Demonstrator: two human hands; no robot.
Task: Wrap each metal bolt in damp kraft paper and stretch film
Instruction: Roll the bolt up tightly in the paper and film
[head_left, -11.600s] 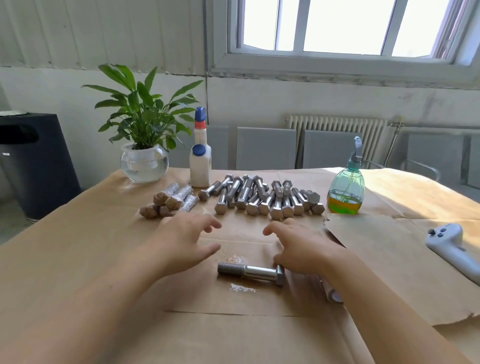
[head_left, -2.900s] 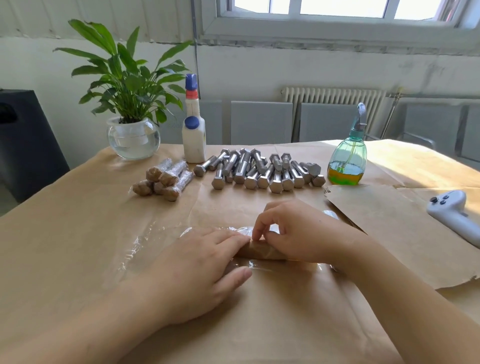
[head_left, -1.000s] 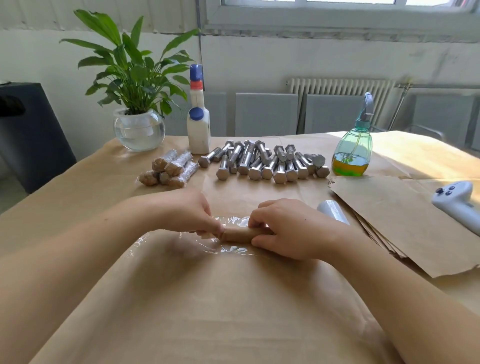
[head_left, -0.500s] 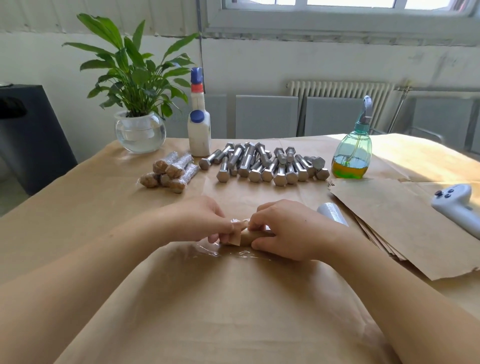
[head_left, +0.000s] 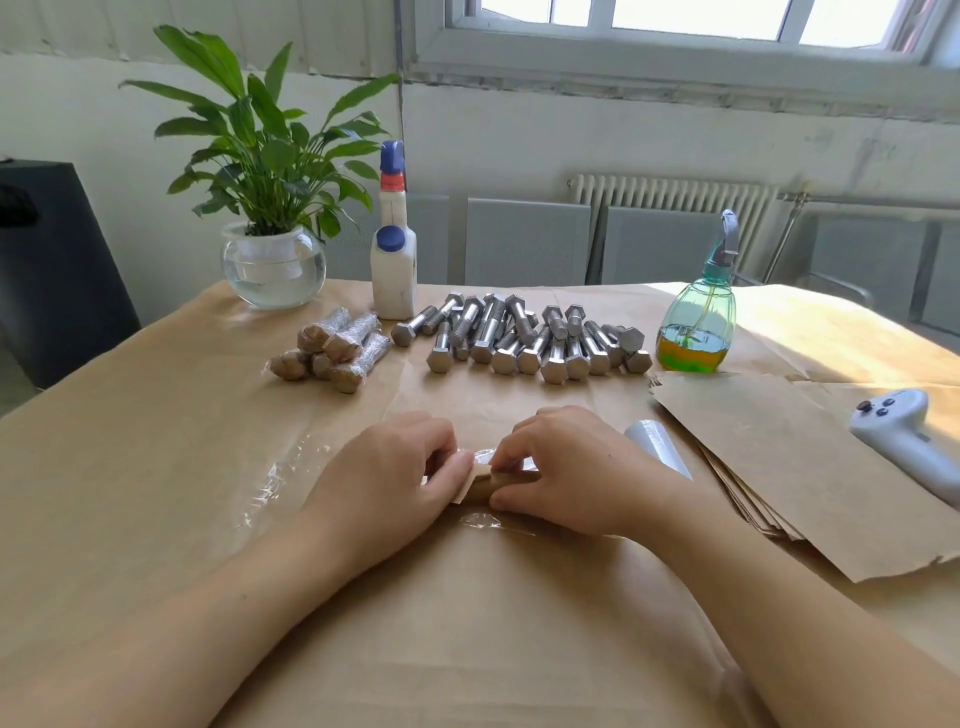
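Note:
A bolt rolled in kraft paper (head_left: 480, 486) lies on the table between my hands, mostly hidden by them. My left hand (head_left: 387, 475) pinches its left end with thumb and fingers. My right hand (head_left: 569, 467) curls over its right part and holds it down. Clear stretch film (head_left: 280, 483) spreads flat to the left of the hands and shows under the bundle. A pile of several bare metal bolts (head_left: 519, 340) lies further back. Several wrapped bolts (head_left: 332, 351) are stacked to its left.
A stretch film roll (head_left: 657, 447) and a stack of kraft sheets (head_left: 789, 462) lie to the right, with a white controller (head_left: 906, 441) beyond. At the back stand a green spray bottle (head_left: 696, 322), a white bottle (head_left: 394, 260) and a potted plant (head_left: 270, 208).
The bare bolt now sits rolled in kraft paper on film. Over the last second my left hand closed in on the bundle's left end, and the film there has gathered toward it.

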